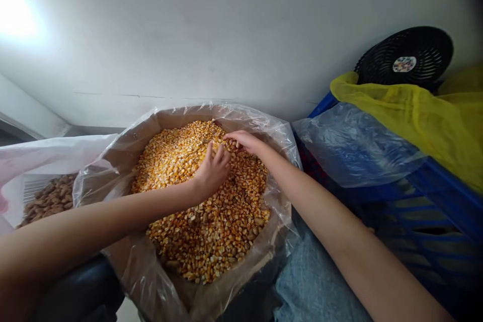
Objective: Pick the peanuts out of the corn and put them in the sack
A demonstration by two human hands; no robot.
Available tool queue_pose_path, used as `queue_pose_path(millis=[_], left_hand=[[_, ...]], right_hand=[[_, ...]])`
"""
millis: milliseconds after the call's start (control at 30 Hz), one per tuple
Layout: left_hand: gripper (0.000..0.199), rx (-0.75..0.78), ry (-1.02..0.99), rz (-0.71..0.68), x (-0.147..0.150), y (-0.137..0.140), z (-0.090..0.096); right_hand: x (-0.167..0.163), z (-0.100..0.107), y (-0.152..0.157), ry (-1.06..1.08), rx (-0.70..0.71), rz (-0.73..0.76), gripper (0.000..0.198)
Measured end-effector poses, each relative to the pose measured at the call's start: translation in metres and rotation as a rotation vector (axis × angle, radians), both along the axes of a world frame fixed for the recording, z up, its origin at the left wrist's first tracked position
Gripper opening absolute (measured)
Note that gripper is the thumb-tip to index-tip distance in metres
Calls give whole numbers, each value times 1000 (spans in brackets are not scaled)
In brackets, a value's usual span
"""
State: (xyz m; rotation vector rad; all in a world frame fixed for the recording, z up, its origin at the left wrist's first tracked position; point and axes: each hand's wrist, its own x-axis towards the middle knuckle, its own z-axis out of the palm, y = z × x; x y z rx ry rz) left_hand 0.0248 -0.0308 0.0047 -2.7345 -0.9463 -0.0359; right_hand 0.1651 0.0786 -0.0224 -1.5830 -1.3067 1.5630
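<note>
A large sack (130, 148) lined with clear plastic stands in front of me, filled with yellow corn kernels (177, 161). Some peanuts (259, 222) in their shells lie mixed among the kernels. My left hand (214, 170) rests over the middle of the corn, fingers bent and apart, with nothing visible in it. Just beyond and to its right, my right hand (245, 141) reaches in over the sack's far right part. Its fingers are stretched out, and a few peanuts lie right beneath them; whether any are gripped is unclear.
At left, a white and pink bag (49, 153) shows brown peanuts (51, 201) inside. To the right are a blue plastic crate (430, 176), a clear plastic bag (358, 141), yellow mesh (415, 110) and a round black fan (385, 65). A pale wall (211, 35) rises behind the sack.
</note>
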Motion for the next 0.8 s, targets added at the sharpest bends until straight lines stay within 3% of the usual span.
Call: queue_pose_path(millis=[33, 100, 133, 200, 300, 367, 500, 600, 700, 733, 800], left_hand=[[31, 19, 18, -6, 4, -4, 2], [29, -45, 77, -202, 18, -22, -6], [28, -123, 102, -326, 28, -33, -16], [36, -232, 100, -440, 47, -55, -40], [45, -211, 61, -266, 61, -69, -66], [46, -179, 47, -151, 58, -67, -70], [43, -145, 60, -63, 43, -57, -63], [38, -139, 86, -78, 34, -47, -55], [34, -132, 166, -119, 20, -28, -33], [34, -125, 193, -78, 14, -19, -21], [32, -91, 198, 148, 6, -5, 3]], right_hand=[[0, 0, 1, 5, 3, -10, 14], [0, -1, 3, 6, 3, -33, 12], [0, -1, 3, 5, -1, -39, 12], [1, -1, 3, -1, -14, -37, 12], [1, -1, 1, -8, -34, -18, 12], [1, -2, 0, -11, -37, -12, 13], [2, -4, -1, -10, -35, -7, 17], [4, -2, 0, 9, -23, -4, 16], [4, 1, 0, 24, -5, -19, 15], [4, 2, 1, 30, -3, -23, 15], [3, 3, 3, 50, -2, -30, 14]])
